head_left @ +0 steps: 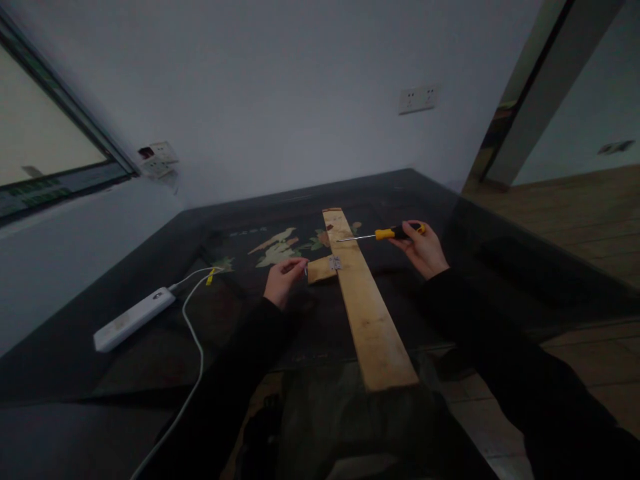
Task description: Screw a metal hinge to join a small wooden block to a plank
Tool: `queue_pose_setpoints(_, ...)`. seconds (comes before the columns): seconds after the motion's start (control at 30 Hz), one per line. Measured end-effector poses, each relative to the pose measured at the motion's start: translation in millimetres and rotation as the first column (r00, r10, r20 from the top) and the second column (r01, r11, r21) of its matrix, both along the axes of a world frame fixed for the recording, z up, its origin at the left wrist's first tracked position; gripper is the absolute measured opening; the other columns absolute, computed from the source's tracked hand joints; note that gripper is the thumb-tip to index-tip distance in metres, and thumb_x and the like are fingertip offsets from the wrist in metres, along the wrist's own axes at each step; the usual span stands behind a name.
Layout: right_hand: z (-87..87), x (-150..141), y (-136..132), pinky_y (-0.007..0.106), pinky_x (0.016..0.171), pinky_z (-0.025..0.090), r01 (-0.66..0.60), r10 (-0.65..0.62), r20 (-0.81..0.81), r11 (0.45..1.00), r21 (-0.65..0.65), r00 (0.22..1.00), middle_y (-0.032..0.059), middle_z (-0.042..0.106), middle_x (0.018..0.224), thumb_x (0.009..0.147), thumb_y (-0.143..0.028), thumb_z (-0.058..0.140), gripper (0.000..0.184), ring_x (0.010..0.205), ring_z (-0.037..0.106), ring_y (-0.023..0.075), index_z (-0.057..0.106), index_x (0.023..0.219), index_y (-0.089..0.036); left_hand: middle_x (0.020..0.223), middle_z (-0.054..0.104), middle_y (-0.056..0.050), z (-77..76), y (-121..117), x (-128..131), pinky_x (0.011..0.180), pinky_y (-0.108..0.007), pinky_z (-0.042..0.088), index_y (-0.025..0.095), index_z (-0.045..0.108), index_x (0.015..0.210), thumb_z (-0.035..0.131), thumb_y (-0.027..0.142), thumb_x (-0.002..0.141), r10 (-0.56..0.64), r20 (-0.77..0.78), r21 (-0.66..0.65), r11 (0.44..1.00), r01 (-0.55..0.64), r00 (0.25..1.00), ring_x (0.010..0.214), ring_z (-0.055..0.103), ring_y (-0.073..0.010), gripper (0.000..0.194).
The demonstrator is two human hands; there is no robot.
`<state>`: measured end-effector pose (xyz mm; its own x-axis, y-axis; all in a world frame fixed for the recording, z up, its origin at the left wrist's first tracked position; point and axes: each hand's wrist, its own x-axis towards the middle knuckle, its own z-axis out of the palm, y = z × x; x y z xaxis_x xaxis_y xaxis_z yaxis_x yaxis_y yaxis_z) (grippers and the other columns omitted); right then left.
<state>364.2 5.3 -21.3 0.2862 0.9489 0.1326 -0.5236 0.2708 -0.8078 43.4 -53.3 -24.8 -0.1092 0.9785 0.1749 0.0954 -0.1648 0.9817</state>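
Note:
My right hand [424, 250] is closed round the yellow and black handle of a screwdriver [385, 233]. Its thin metal shaft points left, with the tip over a long wooden board [373, 313]. A short wooden block [321, 270] lies against the board's left side, and a metal hinge [335, 263] spans the joint between them. Just left of the block, my left hand [284, 279] has thumb and forefinger pinched together. Something small and shiny shows under those fingertips, too small to name.
The dark table [240, 320] has a painted flower and bird pattern. On its left lies a white power strip [134, 319], its cable [197, 340] running to the front edge. The board's near end juts past that edge. A white wall [300, 100] with sockets rises behind.

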Motion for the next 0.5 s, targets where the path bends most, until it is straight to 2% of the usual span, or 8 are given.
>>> queue_pose_setpoints(0.1, -0.5, 1.0, 0.3, 0.039, 0.075, 0.063, -0.003, 0.003, 0.003, 1.000, 0.006, 1.000, -0.0035, 0.062, 0.077, 0.068, -0.023, 0.079, 0.029, 0.077, 0.069, 0.0152, 0.053, 0.081, -0.022, 0.079, 0.069, -0.005, 4.0, 17.5, 28.4, 0.070, -0.028, 0.051, 0.015, 0.068, 0.083, 0.072, 0.044, 0.069, 0.036, 0.015, 0.134, 0.990, -0.038, 0.999, 0.074, 0.064, -0.0154, 0.033)
queue_pose_setpoints(0.2, -0.3, 2.2, 0.6, 0.043, 0.080, 0.061, 0.002, -0.002, 0.011, 1.000, -0.002, 1.000, -0.0036, 0.062, 0.078, 0.068, -0.023, 0.079, 0.030, 0.077, 0.069, 0.0150, 0.052, 0.081, -0.022, 0.078, 0.068, -0.003, 3.0, 26.9, 47.6, 0.071, -0.027, 0.050, 0.016, 0.066, 0.079, 0.070, 0.035, 0.073, 0.078, -0.111, 0.246, 0.968, -0.049, 0.991, 0.073, 0.062, -0.0146, 0.020)
queue_pose_setpoints(0.33, 1.4, 2.0, 0.2, 0.046, 0.082, 0.060, 0.008, -0.008, 0.009, 1.000, -0.009, 1.000, -0.0041, 0.063, 0.078, 0.068, -0.022, 0.079, 0.029, 0.077, 0.069, 0.0150, 0.052, 0.080, -0.022, 0.074, 0.066, -0.001, -2.7, 23.6, 49.0, 0.070, -0.026, 0.048, 0.017, 0.066, 0.077, 0.067, 0.028, 0.076, 0.100, -0.308, 0.324, 0.946, 0.005, 0.946, 0.070, 0.059, -0.0136, 0.012)
queue_pose_setpoints(0.5, 4.0, 0.5, -1.8, 0.045, 0.082, 0.060, -0.007, 0.007, 0.004, 1.000, 0.009, 1.000, -0.0041, 0.064, 0.077, 0.069, -0.022, 0.078, 0.026, 0.081, 0.069, 0.0160, 0.054, 0.080, -0.023, 0.074, 0.066, -0.001, -6.6, 18.6, 42.2, 0.069, -0.026, 0.046, 0.017, 0.066, 0.078, 0.066, 0.027, 0.077, 0.095, -0.402, 0.346, 0.937, 0.055, 0.910, 0.070, 0.059, -0.0141, 0.010)
